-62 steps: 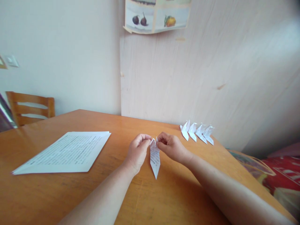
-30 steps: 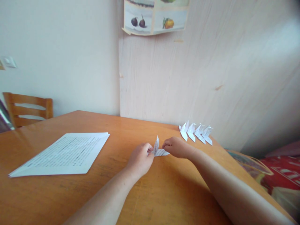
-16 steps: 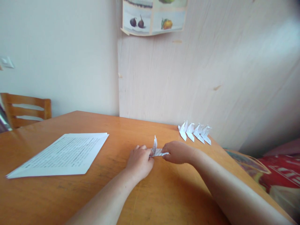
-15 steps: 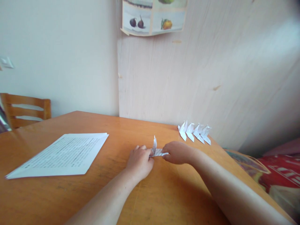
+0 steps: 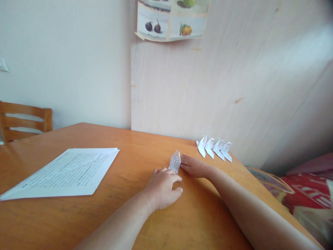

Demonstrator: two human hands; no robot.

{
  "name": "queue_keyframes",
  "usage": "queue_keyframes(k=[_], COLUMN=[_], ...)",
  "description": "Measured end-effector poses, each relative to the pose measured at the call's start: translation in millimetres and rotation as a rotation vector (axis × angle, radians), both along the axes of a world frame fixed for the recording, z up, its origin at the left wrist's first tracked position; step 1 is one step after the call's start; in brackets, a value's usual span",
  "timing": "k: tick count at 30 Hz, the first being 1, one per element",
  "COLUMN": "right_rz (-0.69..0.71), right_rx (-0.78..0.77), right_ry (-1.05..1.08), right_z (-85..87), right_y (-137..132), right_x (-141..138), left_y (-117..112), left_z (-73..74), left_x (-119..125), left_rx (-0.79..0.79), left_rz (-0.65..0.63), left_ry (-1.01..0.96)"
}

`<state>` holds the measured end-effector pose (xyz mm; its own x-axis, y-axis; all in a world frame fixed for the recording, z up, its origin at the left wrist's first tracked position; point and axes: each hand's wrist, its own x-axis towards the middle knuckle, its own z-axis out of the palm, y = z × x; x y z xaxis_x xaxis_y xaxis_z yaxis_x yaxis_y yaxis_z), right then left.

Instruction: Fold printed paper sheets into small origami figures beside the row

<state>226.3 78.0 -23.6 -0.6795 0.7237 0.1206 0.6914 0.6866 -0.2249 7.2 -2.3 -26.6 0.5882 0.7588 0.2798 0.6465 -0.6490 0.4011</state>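
Observation:
A small origami piece of printed white paper [image 5: 174, 161] stands on the wooden table with two pointed flaps upward. My right hand [image 5: 195, 167] is at its right side, fingers closed at the paper's edge; the fingertips are partly hidden. On the near left is my left hand [image 5: 164, 188], its thumb and index finger apart with nothing between them. Its other fingers reach close to the paper's lower edge, and I cannot tell whether they touch it. Several similar folded paper pieces [image 5: 209, 148] stand in a row at the table's far right.
A stack of printed sheets [image 5: 65, 172] lies on the left of the table [image 5: 125, 215]. Behind the table is a wall with a fruit picture [image 5: 170, 22]. A wooden chair [image 5: 24, 118] stands at the far left, and a red bag [image 5: 309, 191] is beyond the right edge.
The folded paper has turned, so its printed flaps now face me. My left hand has let go and opened slightly nearer to me. My right hand has shifted a little farther away.

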Motion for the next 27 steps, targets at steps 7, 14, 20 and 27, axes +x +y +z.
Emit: queue_keyframes(k=[7, 14, 20, 27], right_rz=[0.026, 0.014, -0.002, -0.136], right_rx=[0.003, 0.009, 0.016, 0.008], right_ry=[0.050, 0.070, 0.078, 0.029], right_z=[-5.9, -3.6, 2.2, 2.6], right_y=[4, 2, -3, -2], right_x=[2, 0, -3, -3], left_y=[-1, -1, -1, -2], left_z=[0.1, 0.5, 0.2, 2.1], left_x=[0, -1, 0, 0], left_rx=[-0.003, -0.006, -0.020, -0.040], left_rz=[-0.001, -0.005, 0.007, 0.010], left_ry=[0.002, 0.000, -0.022, -0.027])
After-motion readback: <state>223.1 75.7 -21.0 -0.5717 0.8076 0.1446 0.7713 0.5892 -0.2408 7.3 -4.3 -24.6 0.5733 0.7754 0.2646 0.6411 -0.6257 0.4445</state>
